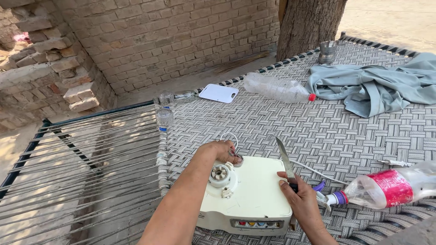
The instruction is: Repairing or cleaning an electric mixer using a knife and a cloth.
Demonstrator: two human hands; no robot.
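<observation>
A white appliance base (pixel 254 197) with a round coupling on top and a row of coloured buttons on its front lies on a woven cot (pixel 290 118). My left hand (pixel 221 150) rests on the base's far left corner, fingers closed on a small round part. My right hand (pixel 299 199) grips a knife (pixel 285 159) by its handle at the base's right edge, the blade pointing away from me.
A clear bottle with a red label (pixel 390 186) lies to the right. Another clear bottle (pixel 276 88), a white cutting board (pixel 219 93), grey-blue cloth (pixel 377 84) and a metal cup (pixel 327 51) lie farther back. A brick wall (pixel 159 41) stands behind.
</observation>
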